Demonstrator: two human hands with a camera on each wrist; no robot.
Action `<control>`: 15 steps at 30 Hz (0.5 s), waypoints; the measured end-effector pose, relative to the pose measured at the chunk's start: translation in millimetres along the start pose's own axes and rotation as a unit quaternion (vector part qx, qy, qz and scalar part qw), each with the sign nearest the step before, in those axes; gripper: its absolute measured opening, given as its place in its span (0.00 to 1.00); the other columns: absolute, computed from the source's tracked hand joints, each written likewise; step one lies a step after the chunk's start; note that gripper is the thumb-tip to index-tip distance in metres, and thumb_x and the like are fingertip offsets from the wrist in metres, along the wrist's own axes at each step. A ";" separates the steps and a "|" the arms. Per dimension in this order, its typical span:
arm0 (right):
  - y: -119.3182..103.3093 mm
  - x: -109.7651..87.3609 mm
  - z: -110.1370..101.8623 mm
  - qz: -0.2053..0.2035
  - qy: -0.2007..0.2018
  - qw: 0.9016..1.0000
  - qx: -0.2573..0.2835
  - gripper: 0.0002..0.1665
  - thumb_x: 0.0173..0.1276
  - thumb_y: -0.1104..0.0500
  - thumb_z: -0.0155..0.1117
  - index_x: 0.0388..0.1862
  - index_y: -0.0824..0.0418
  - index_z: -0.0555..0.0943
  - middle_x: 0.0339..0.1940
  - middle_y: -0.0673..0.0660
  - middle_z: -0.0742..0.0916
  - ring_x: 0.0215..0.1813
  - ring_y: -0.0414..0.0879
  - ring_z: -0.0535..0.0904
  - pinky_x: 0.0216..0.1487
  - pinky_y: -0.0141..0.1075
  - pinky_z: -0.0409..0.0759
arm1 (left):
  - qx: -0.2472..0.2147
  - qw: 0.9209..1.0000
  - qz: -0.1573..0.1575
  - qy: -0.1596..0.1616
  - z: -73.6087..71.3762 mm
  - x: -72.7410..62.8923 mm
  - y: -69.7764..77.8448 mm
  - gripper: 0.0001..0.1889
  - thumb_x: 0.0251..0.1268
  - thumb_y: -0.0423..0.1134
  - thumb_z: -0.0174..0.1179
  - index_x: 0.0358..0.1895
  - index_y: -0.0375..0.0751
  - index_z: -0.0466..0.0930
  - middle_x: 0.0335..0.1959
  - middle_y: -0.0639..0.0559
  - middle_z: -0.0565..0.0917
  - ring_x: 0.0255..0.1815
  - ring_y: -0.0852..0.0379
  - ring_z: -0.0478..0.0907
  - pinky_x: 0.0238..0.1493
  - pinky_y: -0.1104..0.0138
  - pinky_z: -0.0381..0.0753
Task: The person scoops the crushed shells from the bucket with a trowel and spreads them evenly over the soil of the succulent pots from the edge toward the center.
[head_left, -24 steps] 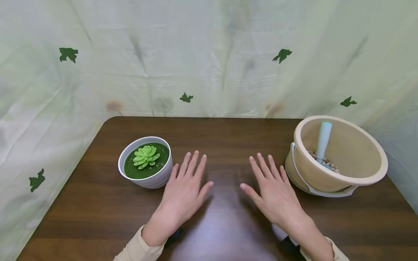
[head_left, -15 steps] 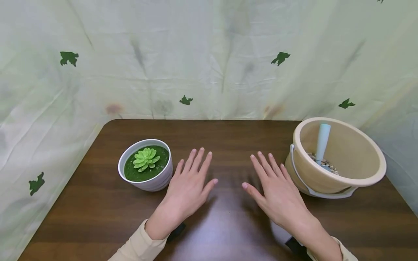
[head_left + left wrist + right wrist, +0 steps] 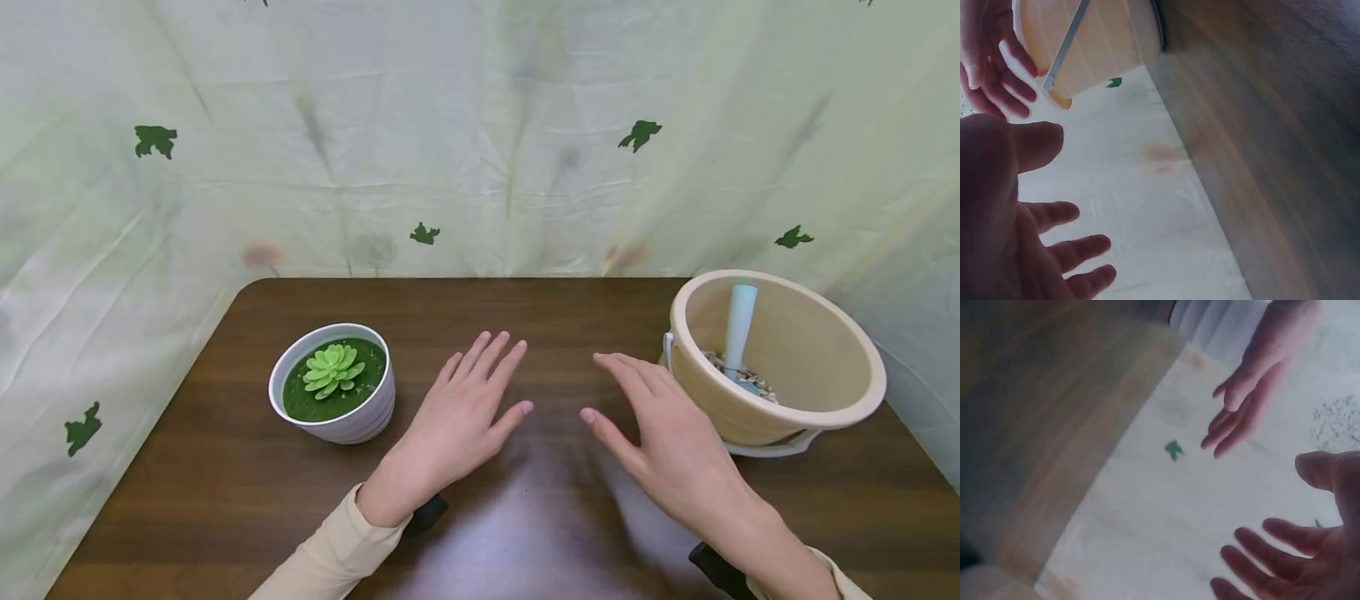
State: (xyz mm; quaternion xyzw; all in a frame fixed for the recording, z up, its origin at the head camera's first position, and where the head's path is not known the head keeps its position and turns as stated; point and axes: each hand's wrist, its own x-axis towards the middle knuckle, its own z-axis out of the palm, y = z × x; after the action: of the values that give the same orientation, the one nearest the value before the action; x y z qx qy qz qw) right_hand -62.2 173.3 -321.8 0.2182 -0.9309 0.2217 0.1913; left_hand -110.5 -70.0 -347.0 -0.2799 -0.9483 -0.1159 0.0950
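Above the brown table (image 3: 480, 308) my left hand (image 3: 461, 417) is held with straight fingers and nothing in it. To its left stands a white ribbed pot (image 3: 356, 421) with a light green succulent (image 3: 333, 371) in it. My right hand (image 3: 675, 442) hovers on the other side, its fingers extended and also holding nothing. Just beyond it is a beige bucket (image 3: 855, 358) with a pale handle, partly hidden by that hand. Inside the bucket a light blue handled tool (image 3: 741, 325) leans upright among small pebbles (image 3: 761, 385); its lower end is hidden.
A pale curtain (image 3: 480, 150) with green leaf-like patches hangs right behind the table's back edge. Dark wrist straps (image 3: 426, 512) sit under both forearms. Bare wood lies between the pot and the bucket.
Both hands have shifted right. The left hand has moved away from the pot, and the right hand has turned so that its fingers are closer together. Pot and bucket stay put.
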 end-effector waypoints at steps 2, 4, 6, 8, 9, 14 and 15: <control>3.9 2.5 -7.6 -0.023 0.025 0.999 0.017 0.34 0.66 0.49 0.68 0.69 0.57 0.71 0.63 0.54 0.77 0.64 0.50 0.71 0.61 0.46 0.69 | -0.018 1.000 0.008 0.006 0.5 4.1 2.4 0.34 0.73 0.57 0.51 0.77 0.49 0.57 0.76 0.47 0.60 0.78 0.48 0.49 0.69 0.47 0.58; 8.7 5.1 -16.1 -0.040 0.042 0.998 0.033 0.34 0.63 0.53 0.70 0.67 0.58 0.73 0.62 0.53 0.79 0.64 0.49 0.72 0.63 0.41 0.67 | -0.036 0.999 0.016 0.010 0.9 8.5 5.2 0.34 0.73 0.56 0.51 0.77 0.48 0.58 0.75 0.47 0.61 0.77 0.48 0.50 0.68 0.47 0.59; 13.8 6.8 -24.6 -0.056 0.055 0.995 0.054 0.33 0.61 0.57 0.72 0.66 0.59 0.74 0.61 0.53 0.79 0.62 0.49 0.73 0.64 0.35 0.65 | -0.057 0.998 0.023 0.013 0.8 12.5 8.3 0.33 0.73 0.55 0.52 0.76 0.48 0.59 0.75 0.48 0.62 0.77 0.48 0.52 0.68 0.47 0.60; 19.0 8.2 -33.0 -0.066 0.053 0.994 0.074 0.33 0.59 0.61 0.73 0.64 0.59 0.75 0.60 0.51 0.80 0.60 0.46 0.74 0.63 0.29 0.64 | -0.077 0.997 0.028 0.013 0.1 16.7 11.6 0.32 0.73 0.55 0.52 0.76 0.49 0.60 0.74 0.49 0.62 0.76 0.48 0.54 0.67 0.48 0.61; 21.5 8.8 -36.7 -0.071 0.051 0.993 0.084 0.34 0.57 0.63 0.74 0.64 0.58 0.75 0.60 0.50 0.80 0.59 0.45 0.75 0.62 0.28 0.64 | -0.089 0.996 0.030 0.012 -0.2 18.5 13.1 0.32 0.73 0.55 0.52 0.76 0.49 0.60 0.74 0.49 0.63 0.76 0.48 0.54 0.67 0.48 0.61; 35.6 11.0 -51.8 -0.083 0.016 0.988 0.129 0.37 0.53 0.69 0.76 0.63 0.55 0.76 0.58 0.46 0.80 0.55 0.40 0.77 0.58 0.28 0.71 | -0.150 0.988 0.035 -0.013 0.6 26.0 18.9 0.32 0.73 0.54 0.53 0.75 0.49 0.60 0.74 0.50 0.63 0.76 0.51 0.53 0.68 0.48 0.60; 38.8 10.9 -54.5 -0.075 0.007 0.988 0.134 0.38 0.54 0.70 0.76 0.63 0.53 0.76 0.58 0.46 0.80 0.55 0.40 0.78 0.58 0.28 0.71 | -0.166 0.985 0.035 -0.020 1.1 27.1 19.8 0.32 0.73 0.54 0.53 0.75 0.49 0.60 0.74 0.50 0.63 0.76 0.51 0.53 0.69 0.48 0.59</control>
State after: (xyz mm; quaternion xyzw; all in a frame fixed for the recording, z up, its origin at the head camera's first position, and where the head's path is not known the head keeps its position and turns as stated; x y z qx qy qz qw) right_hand -76.2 228.2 -284.6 0.3091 -0.8723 0.3316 0.1831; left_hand -122.0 -39.7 -338.2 -0.3272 -0.9070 -0.2629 0.0324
